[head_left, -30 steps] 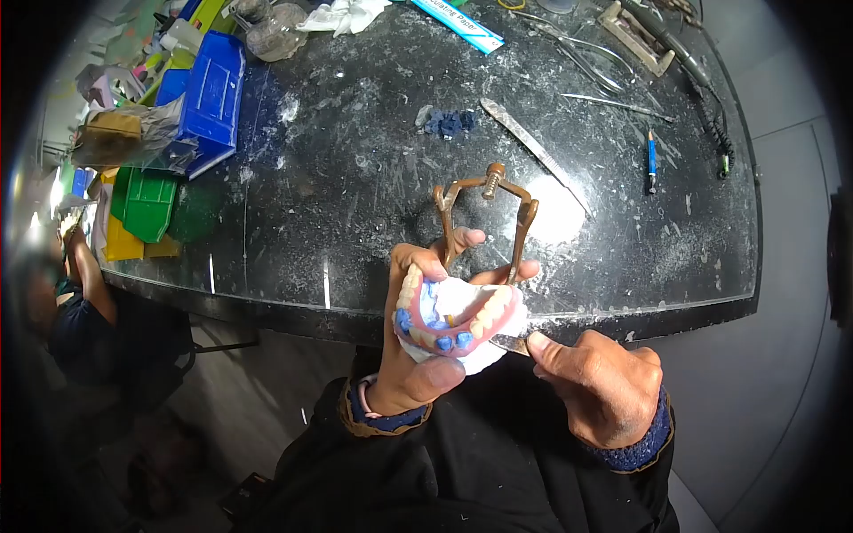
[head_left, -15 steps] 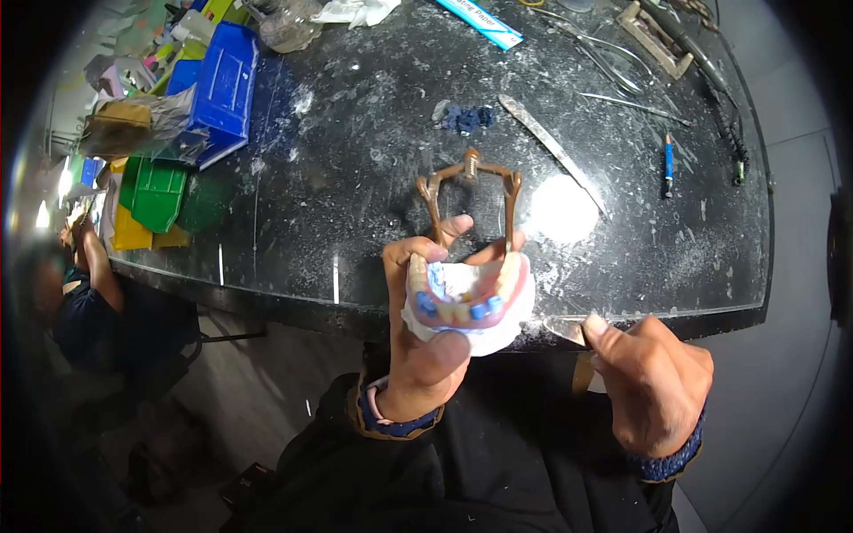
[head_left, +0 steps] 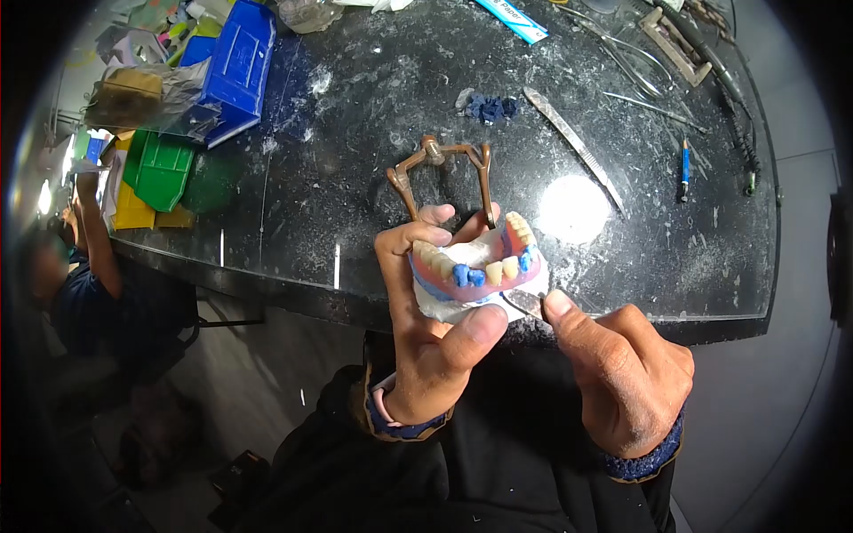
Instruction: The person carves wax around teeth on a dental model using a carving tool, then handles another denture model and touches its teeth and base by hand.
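My left hand is wrapped round a white plaster dental model, its thumb on the front. On the model sits a pink wax arch with cream and blue teeth. A brown metal articulator frame rises behind the model, between my left fingers. My right hand is closed on a small metal blade tool, whose tip touches the lower front edge of the pink wax. The tool's handle is hidden in my fist.
On the dark dusty bench lie dark blue scraps, a metal knife, a blue pencil and pliers. Blue and green bins stand left. Another person's arm shows at the far left.
The model and frame have turned and tilted in my left hand. My right hand first drew the blade away to the right, then brought it back against the wax. The view has shifted slightly.
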Demonstrator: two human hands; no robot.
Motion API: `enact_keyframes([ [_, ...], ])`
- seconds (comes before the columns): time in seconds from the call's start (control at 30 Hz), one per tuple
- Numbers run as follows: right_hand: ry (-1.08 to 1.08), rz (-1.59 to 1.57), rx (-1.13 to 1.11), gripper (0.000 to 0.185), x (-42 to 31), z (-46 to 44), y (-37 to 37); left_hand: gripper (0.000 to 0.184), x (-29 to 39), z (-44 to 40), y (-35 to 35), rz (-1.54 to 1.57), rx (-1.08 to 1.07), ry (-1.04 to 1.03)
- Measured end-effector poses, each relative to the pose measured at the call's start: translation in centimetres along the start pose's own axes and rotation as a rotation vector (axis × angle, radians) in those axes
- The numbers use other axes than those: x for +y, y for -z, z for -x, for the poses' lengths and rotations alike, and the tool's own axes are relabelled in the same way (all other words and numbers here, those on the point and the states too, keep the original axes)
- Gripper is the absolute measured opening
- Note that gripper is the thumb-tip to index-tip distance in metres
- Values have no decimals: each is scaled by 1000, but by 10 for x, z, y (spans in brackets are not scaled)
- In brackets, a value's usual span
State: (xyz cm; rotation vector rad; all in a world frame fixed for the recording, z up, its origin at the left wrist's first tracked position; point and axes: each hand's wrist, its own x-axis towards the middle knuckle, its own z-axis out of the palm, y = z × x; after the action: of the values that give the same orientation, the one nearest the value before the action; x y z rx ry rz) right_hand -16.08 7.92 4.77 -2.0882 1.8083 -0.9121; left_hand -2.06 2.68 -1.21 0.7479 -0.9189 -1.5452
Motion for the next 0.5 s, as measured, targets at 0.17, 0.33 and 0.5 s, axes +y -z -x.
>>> enact_keyframes([
  [0.17,4,-19,65,45,3,4,-11,59,0,-2,4,-67,-36,-8],
  [0.33,-28,-41,116,44,0,11,-23,50,-5,-4,5,-49,-43,-94],
  [0.5,-40,-92,151,46,2,16,-31,46,-6,-3,3,-64,-14,-113],
])
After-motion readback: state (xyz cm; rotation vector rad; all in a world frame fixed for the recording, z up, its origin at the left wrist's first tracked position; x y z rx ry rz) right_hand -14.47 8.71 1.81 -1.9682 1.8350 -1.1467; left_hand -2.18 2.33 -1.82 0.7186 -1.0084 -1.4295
